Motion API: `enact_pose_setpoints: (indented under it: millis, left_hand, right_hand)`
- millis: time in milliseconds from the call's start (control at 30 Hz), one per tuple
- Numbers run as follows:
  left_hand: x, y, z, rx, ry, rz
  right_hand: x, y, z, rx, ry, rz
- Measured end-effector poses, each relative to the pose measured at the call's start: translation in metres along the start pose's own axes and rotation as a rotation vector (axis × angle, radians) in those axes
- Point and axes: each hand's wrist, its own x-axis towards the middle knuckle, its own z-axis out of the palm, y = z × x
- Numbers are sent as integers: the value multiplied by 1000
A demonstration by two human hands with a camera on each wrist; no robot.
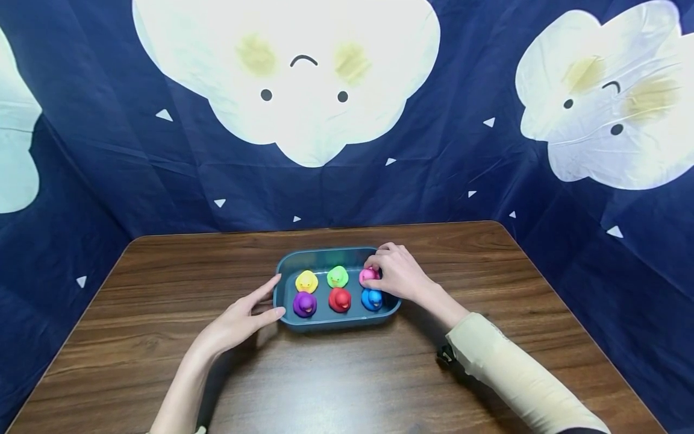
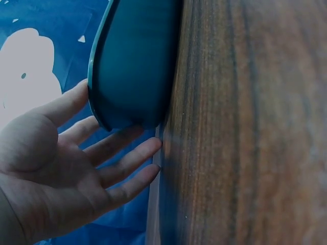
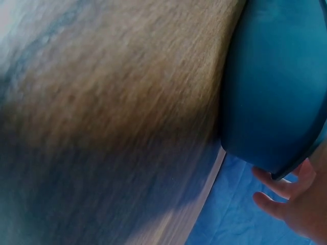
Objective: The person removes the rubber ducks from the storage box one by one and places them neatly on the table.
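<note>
A dark teal plastic tray (image 1: 320, 325) lies on the table, holding small rubber ducks in two rows. In the far row are a yellow duck (image 1: 306, 281), a green duck (image 1: 337, 277) and a pink duck (image 1: 368, 275). Nearer are a purple duck (image 1: 305, 304), a red duck (image 1: 340, 299) and a blue duck (image 1: 372, 299). My right hand (image 1: 398, 272) reaches over the tray's right end and pinches the pink duck between thumb and fingers. With fingers spread, my left hand (image 1: 244, 319) touches the tray's left end; the left wrist view shows its straight fingers (image 2: 130, 161) against the wall.
The wooden table (image 1: 179, 271) extends around the tray on all sides. Behind it hangs a dark blue cloth (image 1: 179, 175) printed with white clouds and small triangles. A black wrist strap (image 1: 446, 354) shows below the right sleeve (image 1: 504, 367).
</note>
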Motion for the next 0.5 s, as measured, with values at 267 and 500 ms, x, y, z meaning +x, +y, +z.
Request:
enact_pose_setpoints:
  millis: [267, 500]
  left_hand:
    - [3, 1, 0, -11, 0, 16]
    - [2, -1, 1, -72, -18, -4]
  right_hand:
    - [1, 2, 1, -20, 4, 6]
    - [0, 2, 1, -2, 28, -10]
